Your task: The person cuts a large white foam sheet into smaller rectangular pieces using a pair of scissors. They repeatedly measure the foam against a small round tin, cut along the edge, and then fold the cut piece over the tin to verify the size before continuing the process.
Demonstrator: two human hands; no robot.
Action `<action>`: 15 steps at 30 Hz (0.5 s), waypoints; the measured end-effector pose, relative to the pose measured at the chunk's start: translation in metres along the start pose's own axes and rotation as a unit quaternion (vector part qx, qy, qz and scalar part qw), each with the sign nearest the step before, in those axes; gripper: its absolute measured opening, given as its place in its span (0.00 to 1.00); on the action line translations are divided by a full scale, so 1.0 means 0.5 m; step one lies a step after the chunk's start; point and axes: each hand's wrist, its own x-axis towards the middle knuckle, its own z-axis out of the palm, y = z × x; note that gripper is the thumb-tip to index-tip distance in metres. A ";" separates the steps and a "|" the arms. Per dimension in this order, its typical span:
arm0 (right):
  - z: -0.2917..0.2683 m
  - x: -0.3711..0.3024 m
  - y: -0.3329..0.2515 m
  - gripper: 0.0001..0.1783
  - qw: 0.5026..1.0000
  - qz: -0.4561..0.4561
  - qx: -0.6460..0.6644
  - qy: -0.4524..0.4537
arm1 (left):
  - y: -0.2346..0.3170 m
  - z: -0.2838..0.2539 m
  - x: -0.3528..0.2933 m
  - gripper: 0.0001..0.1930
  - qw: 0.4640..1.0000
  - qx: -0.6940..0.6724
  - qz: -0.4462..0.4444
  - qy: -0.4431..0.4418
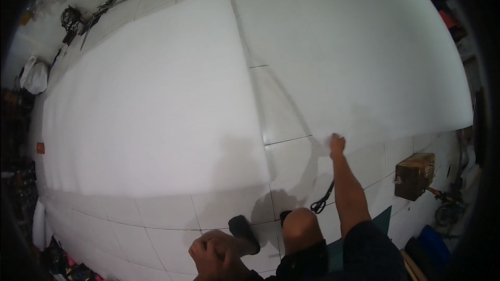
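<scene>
My right hand (337, 144) reaches forward, its fingers closed on the near left corner of a large white foam sheet (375, 67). This sheet curves up toward the right. Flat on the floor at left lies a second white sheet (156, 93), apart from the first at the near side. A pair of scissors (321, 204) with black handles lies beside my right forearm, its blades partly hidden by that arm. My left hand (211, 255) rests on my left knee with its fingers draped over it.
White floor tiles (289, 119) show between the sheets. A brown cardboard box (415, 177) stands at the right, near a bundle of tools. A white plastic bag (35, 75) and a coil of black cable (71, 19) lie at the far left. My dark-shod foot (244, 233) is near the left sheet.
</scene>
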 end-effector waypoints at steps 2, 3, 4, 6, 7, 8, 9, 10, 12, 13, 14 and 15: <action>-0.244 0.119 -0.006 0.16 0.955 0.106 0.259 0.101 | 0.029 -0.017 -0.009 0.30 0.996 -0.072 0.028 -0.037; -0.299 0.121 -0.032 0.16 0.954 0.096 0.254 0.123 | 0.035 -0.036 -0.029 0.30 0.995 -0.079 0.021 -0.053; -0.291 0.091 -0.094 0.17 0.972 0.100 0.184 0.106 | 0.024 -0.054 -0.067 0.28 1.000 -0.019 0.010 -0.019; -0.428 0.083 -0.207 0.21 0.849 0.190 0.475 0.137 | 0.027 -0.070 -0.112 0.27 0.999 -0.005 -0.006 -0.042; -0.480 0.058 -0.257 0.21 0.841 0.194 0.487 0.137 | 0.035 -0.085 -0.138 0.27 0.999 0.005 -0.016 -0.052; -0.542 0.032 -0.307 0.22 0.833 0.193 0.499 0.143 | 0.047 -0.092 -0.163 0.28 0.997 0.008 -0.035 -0.065; -0.625 0.011 -0.353 0.22 0.823 0.186 0.513 0.159 | 0.063 -0.094 -0.177 0.28 0.996 0.006 -0.043 -0.079; -0.756 0.005 -0.358 0.20 0.827 0.185 0.490 0.205 | 0.088 -0.091 -0.172 0.28 0.995 -0.011 -0.031 -0.093; -0.849 -0.071 -0.459 0.23 0.788 0.178 0.548 0.218 | 0.104 -0.091 -0.199 0.29 0.990 -0.040 -0.035 -0.131; -0.880 -0.121 -0.503 0.24 0.766 0.180 0.577 0.219 | 0.106 -0.131 -0.213 0.30 0.987 -0.049 -0.039 -0.148; -0.932 -0.146 -0.517 0.23 0.777 0.134 0.572 0.225 | 0.168 -0.216 -0.169 0.29 0.981 -0.076 -0.045 -0.175; -0.987 -0.170 -0.531 0.22 0.786 0.088 0.566 0.233 | 0.177 -0.235 -0.167 0.27 0.986 -0.052 -0.017 -0.155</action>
